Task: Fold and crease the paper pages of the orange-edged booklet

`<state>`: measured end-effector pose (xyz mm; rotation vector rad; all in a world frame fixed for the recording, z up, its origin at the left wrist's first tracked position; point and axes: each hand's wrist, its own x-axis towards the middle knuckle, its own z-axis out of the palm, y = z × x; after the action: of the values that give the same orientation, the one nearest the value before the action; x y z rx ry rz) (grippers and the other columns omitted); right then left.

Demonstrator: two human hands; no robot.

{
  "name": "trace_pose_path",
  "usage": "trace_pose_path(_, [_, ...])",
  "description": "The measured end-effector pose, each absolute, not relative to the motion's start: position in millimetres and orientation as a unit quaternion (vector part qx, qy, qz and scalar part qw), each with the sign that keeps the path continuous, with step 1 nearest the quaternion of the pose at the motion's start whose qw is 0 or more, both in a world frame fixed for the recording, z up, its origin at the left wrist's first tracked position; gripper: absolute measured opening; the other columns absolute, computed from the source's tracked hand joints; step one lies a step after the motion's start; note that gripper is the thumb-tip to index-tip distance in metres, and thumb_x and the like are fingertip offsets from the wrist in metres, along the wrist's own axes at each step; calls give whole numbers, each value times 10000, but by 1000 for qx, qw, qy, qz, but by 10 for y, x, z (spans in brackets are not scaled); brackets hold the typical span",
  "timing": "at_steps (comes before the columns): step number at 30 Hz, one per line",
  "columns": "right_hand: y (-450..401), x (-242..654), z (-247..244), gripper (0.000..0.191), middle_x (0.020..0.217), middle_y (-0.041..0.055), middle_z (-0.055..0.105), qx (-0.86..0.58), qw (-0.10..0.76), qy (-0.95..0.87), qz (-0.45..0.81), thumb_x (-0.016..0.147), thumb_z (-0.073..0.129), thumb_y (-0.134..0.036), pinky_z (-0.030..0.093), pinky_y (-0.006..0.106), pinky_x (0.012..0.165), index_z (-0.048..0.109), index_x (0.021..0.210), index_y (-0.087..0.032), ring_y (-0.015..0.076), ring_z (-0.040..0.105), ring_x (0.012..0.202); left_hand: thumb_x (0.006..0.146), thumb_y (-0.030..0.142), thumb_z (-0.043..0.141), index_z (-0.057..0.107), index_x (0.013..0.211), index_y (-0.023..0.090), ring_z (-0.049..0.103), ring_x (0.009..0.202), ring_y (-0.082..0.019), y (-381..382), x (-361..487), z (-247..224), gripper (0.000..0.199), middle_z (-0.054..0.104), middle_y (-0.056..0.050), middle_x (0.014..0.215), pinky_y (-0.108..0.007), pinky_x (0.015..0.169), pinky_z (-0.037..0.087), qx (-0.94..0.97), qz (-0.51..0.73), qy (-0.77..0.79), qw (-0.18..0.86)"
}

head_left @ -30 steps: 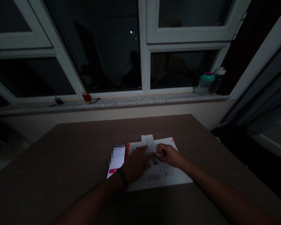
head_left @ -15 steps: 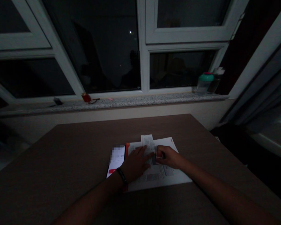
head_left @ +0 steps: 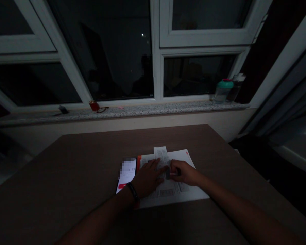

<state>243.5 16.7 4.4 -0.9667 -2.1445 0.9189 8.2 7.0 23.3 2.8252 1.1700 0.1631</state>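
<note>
My left hand (head_left: 148,178) lies flat with fingers spread on a narrow printed paper strip (head_left: 160,152) and the booklet under it. The strip sticks out past the top edge of the white printed booklet (head_left: 193,194), which has an orange edge on its left. My right hand (head_left: 185,172) is closed in a pinch beside the strip's right edge. Between its fingers shows a small reddish thing (head_left: 173,173), too dark to name. A phone (head_left: 127,175) with a lit screen lies left of the booklet, next to my left wrist.
The brown table (head_left: 66,170) ends at a wall below a granite windowsill (head_left: 142,109). On the sill stand a shaker bottle (head_left: 222,91) with a teal lid, a clear bottle (head_left: 236,87), a small red jar (head_left: 94,105) and a small dark object (head_left: 63,109). A curtain (head_left: 283,92) hangs at right.
My right hand has shifted slightly and turned, so more of the reddish thing in its fingers shows. My left hand, the strip and the booklet have stayed put.
</note>
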Motion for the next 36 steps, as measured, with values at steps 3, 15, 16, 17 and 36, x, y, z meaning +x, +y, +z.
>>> trace_pose_path(3, [183,2432,7,202,714,-43,522,-386,308,-790,363,747,700,-151,336,208,541,504,720,-195,107,461,615,919,307,616,375,1445,338,347,1362,-334,64,88,242,580,304,-102,1540,-550,1067,350,921,47,384,39])
trace_pose_path(15, [134,2468,45,211,831,-6,594,-306,261,-839,365,704,745,-143,425,245,676,543,739,-192,144,557,754,957,288,530,354,1460,317,328,1378,-323,41,88,139,534,307,-89,1543,-538,1090,333,917,79,388,36])
trace_pose_path(16, [139,2457,35,215,820,-11,586,-323,280,-832,355,707,731,-122,417,243,675,529,736,-191,140,552,748,961,277,516,359,1456,315,311,1388,-319,30,94,126,521,301,-85,1547,-535,1095,329,917,88,389,34])
trace_pose_path(17, [149,2446,22,220,803,-16,575,-346,301,-820,341,711,715,-105,407,238,664,514,732,-191,136,542,734,962,271,512,371,1449,313,298,1396,-317,20,99,113,509,300,-83,1547,-533,1098,325,915,98,390,31])
trace_pose_path(36, [157,2466,-38,179,837,27,583,-269,335,-888,167,771,597,-62,417,263,695,511,800,-217,173,549,806,962,314,526,340,1455,264,300,1407,-283,9,109,63,529,345,-89,1526,-503,1129,304,923,118,364,51])
